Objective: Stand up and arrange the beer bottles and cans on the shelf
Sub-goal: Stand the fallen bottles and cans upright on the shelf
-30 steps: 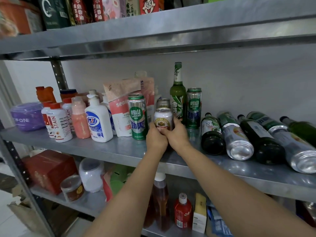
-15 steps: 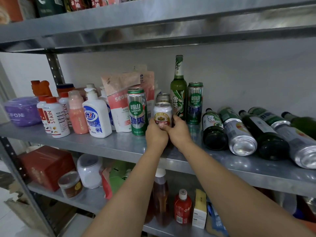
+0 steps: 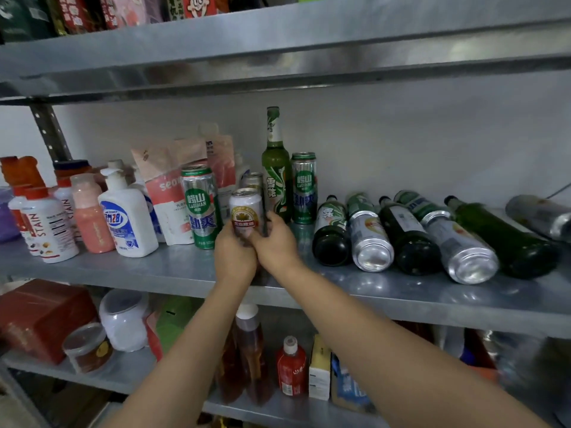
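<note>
Both my hands hold a short white and red beer can (image 3: 246, 210) upright on the metal shelf (image 3: 401, 295): my left hand (image 3: 234, 256) wraps its lower left side, my right hand (image 3: 276, 242) its right side. A tall green can (image 3: 201, 206) stands to its left. Behind stand another short can (image 3: 253, 180), a green bottle (image 3: 275, 168) and a second tall green can (image 3: 304, 188). To the right, several bottles and cans lie on their sides, bases toward me, starting with a dark bottle (image 3: 332, 233) and a silver can (image 3: 369, 239).
Cleaning bottles crowd the left of the shelf, among them a white pump bottle (image 3: 126, 216) and a pink refill pouch (image 3: 168, 186). An upper shelf (image 3: 278, 41) hangs close overhead. The lower shelf holds sauce bottles (image 3: 290, 366), a jar and a red box (image 3: 40, 316).
My hands and the short can stay in about the same place on the shelf. Only the camera view shifts slightly.
</note>
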